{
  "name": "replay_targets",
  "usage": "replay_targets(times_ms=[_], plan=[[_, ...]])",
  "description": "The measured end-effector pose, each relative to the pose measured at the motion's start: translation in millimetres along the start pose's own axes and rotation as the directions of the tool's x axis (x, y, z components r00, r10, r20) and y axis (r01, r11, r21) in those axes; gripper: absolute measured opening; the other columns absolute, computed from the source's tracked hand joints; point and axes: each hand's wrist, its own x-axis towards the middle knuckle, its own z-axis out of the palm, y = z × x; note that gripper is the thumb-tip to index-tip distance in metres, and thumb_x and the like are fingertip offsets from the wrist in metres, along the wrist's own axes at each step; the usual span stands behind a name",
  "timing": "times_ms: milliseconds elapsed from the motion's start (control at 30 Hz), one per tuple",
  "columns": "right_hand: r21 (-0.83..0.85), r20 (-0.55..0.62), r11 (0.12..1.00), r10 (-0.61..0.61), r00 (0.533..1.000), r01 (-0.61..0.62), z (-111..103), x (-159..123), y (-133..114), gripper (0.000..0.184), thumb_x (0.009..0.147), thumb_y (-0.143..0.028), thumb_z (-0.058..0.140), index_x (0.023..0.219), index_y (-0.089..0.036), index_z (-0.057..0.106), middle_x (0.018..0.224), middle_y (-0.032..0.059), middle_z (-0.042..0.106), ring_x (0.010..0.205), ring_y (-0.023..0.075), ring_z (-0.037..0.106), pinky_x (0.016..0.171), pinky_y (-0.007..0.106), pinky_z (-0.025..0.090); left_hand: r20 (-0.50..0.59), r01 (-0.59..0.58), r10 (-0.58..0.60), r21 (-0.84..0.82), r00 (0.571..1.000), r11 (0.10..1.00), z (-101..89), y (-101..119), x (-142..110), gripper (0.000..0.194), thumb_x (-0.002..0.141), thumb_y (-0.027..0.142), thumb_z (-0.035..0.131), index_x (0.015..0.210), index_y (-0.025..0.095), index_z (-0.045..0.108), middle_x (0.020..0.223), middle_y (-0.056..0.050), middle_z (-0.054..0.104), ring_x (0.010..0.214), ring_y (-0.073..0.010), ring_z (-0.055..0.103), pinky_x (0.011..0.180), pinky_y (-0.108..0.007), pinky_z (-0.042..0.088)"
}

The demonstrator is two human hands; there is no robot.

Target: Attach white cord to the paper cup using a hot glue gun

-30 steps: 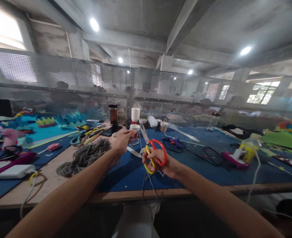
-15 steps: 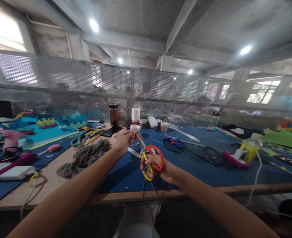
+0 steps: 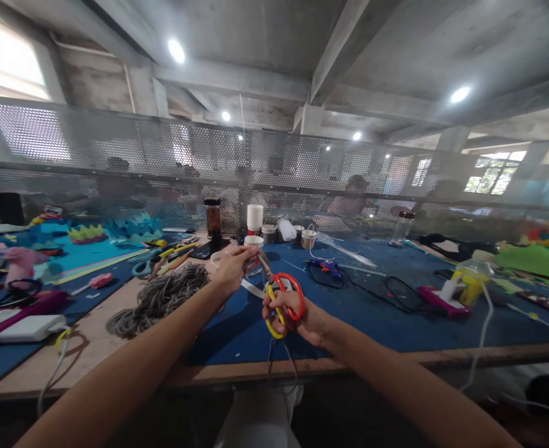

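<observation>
My right hand (image 3: 309,320) grips a pair of scissors (image 3: 295,297) with one red and one yellow handle loop. Its blades point up and to the left, reaching the fingertips of my left hand (image 3: 231,269). Those fingertips are pinched together at the blade tips; what lies between them is too small to make out. Below my right hand, thin grey cord (image 3: 296,373) dangles over the table edge; where it is held is hidden. A tangled bundle of grey cord (image 3: 162,298) lies on the table beside my left forearm.
Behind my hands stand stacked paper cups (image 3: 254,218), a brown jar (image 3: 213,219) and small pots. A blue glue gun (image 3: 325,267) lies to the right, near a purple power strip (image 3: 442,302) and a yellow bottle (image 3: 473,280). Pliers and coloured paper (image 3: 73,252) occupy the left.
Both hands stay nearly in place. The scissors and my right hand have shifted very slightly left, with the blades still at my left fingertips.
</observation>
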Motion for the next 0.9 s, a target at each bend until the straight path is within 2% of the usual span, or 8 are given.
replay_targets(times_ms=[167, 333, 533, 667, 900], plan=[[0.023, -0.01, 0.999, -0.025, 1.0, 0.026, 1.4, 1.6, 0.1, 0.017, 0.073, -0.026, 0.059, 0.085, -0.015, 0.059, 0.074, 0.0011, 0.063, 0.046, 0.0086, 0.052, 0.049, 0.024, 0.035, -0.005, -0.007, 0.007, -0.011, 1.0, 1.0, -0.4, -1.9, 0.1, 0.024, 0.057, 0.02, 0.086, 0.074, 0.013, 0.07, 0.073, -0.002, 0.073, 0.066, -0.0122, 0.067, 0.071, -0.026, 0.055], [0.044, 0.027, 0.997, -0.064, 0.998, 0.063, 0.4, 5.2, 2.8, 0.018, 0.073, -0.027, 0.06, 0.086, -0.014, 0.06, 0.077, 0.0014, 0.063, 0.048, 0.0085, 0.052, 0.051, 0.024, 0.037, 0.003, -0.017, 0.018, -0.023, 1.0, 1.0, -1.9, -4.0, 1.2, 0.026, 0.056, 0.021, 0.087, 0.075, 0.014, 0.07, 0.076, -0.001, 0.072, 0.071, -0.0121, 0.067, 0.075, -0.027, 0.056], [0.038, 0.016, 0.996, -0.079, 0.997, 0.078, 0.8, 8.3, 6.4, 0.018, 0.075, -0.027, 0.06, 0.088, -0.015, 0.059, 0.07, -0.003, 0.054, 0.047, 0.0078, 0.049, 0.048, 0.023, 0.037, 0.003, -0.02, 0.02, -0.025, 1.0, 0.999, -1.0, -5.5, 1.5, 0.023, 0.058, 0.02, 0.086, 0.074, 0.014, 0.07, 0.073, -0.001, 0.071, 0.068, -0.0116, 0.066, 0.073, -0.026, 0.056], [-0.002, 0.007, 0.995, -0.099, 0.995, 0.099, 4.0, 9.7, 6.7, 0.013, 0.074, -0.028, 0.062, 0.075, -0.016, 0.055, 0.061, -0.0053, 0.048, 0.043, 0.0063, 0.044, 0.045, 0.021, 0.035, 0.002, -0.021, 0.021, -0.024, 1.0, 0.999, -2.9, -8.6, 4.5, 0.024, 0.058, 0.02, 0.086, 0.075, 0.014, 0.071, 0.074, -0.001, 0.072, 0.067, -0.011, 0.066, 0.072, -0.025, 0.056], [-0.015, -0.045, 0.994, -0.104, 0.994, 0.104, 8.2, 9.5, 5.4, 0.023, 0.074, -0.028, 0.065, 0.065, -0.017, 0.046, 0.056, -0.0063, 0.044, 0.039, 0.0032, 0.039, 0.04, 0.018, 0.026, -0.003, -0.025, 0.024, -0.022, 1.0, 0.999, -2.5, -8.3, 4.7, 0.023, 0.059, 0.019, 0.086, 0.075, 0.013, 0.071, 0.073, -0.001, 0.072, 0.067, -0.0115, 0.066, 0.071, -0.025, 0.056]])
